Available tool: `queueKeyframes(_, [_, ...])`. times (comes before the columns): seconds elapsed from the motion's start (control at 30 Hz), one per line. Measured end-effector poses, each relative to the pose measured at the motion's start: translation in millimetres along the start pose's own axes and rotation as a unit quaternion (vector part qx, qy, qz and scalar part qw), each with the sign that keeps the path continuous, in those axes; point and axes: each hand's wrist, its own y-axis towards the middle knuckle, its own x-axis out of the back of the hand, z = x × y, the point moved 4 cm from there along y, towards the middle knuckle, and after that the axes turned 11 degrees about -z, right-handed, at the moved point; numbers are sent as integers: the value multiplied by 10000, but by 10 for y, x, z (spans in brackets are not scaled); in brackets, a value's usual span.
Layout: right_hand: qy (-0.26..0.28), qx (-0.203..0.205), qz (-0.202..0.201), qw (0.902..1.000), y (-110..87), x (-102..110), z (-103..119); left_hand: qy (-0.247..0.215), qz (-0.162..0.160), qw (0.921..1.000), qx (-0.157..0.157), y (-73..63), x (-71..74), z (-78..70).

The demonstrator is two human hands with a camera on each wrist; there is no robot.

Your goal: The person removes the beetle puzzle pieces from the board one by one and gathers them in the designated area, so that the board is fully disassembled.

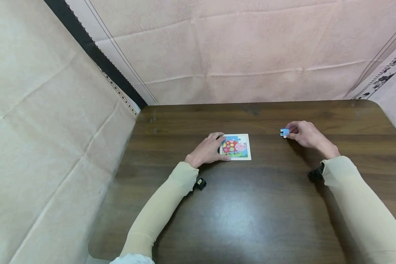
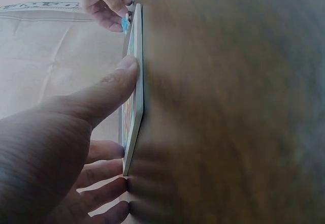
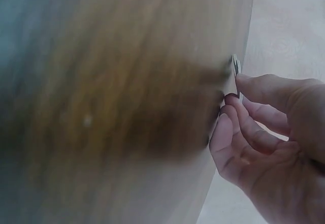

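On the table, left of the middle in the head view, lies a jigsaw puzzle (image 1: 231,147) in a white frame, with a red spotted shape and a pink face. A pale gap shows at its upper right. My left hand (image 1: 208,148) rests over the puzzle's left end, thumb (image 2: 128,65) on the near edge and fingers spread toward the far-left corner. Farther right, my right hand (image 1: 305,135) pinches a small blue puzzle piece (image 1: 284,132) between thumb and fingers, close to the tabletop. In the right wrist view, the piece (image 3: 236,66) appears almost edge-on.
The brown wooden table (image 1: 231,205) extends under both arms. Pale cloth (image 1: 217,47) hangs behind its far edge, and another cloth (image 1: 52,128) hangs along its left side. A dark wrist strap (image 1: 316,174) sits below the right sleeve.
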Motion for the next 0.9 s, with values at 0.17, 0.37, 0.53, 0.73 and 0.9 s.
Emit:
queueKeyframes(0.17, [-100,-28,-20,9999,-4,18,-50,21,27,10000,-9,5,9,2])
queueKeyframes(0.37, [-132,-39,-69,9999,3,11,-68,15,63,10000,15,9,6,1])
queueKeyframes(0.53, [-123,-77,-106,9998,11,-3,-62,-23,81,10000,49,3,2,-1])
queueKeyframes(0.73, [-110,-121,-176,9997,-1,4,-61,-77,62,9999,42,2,2,0])
queueKeyframes(0.9, [-161,25,-298,9994,-8,9,-25,-69,64,9999,39,12,-13,9])
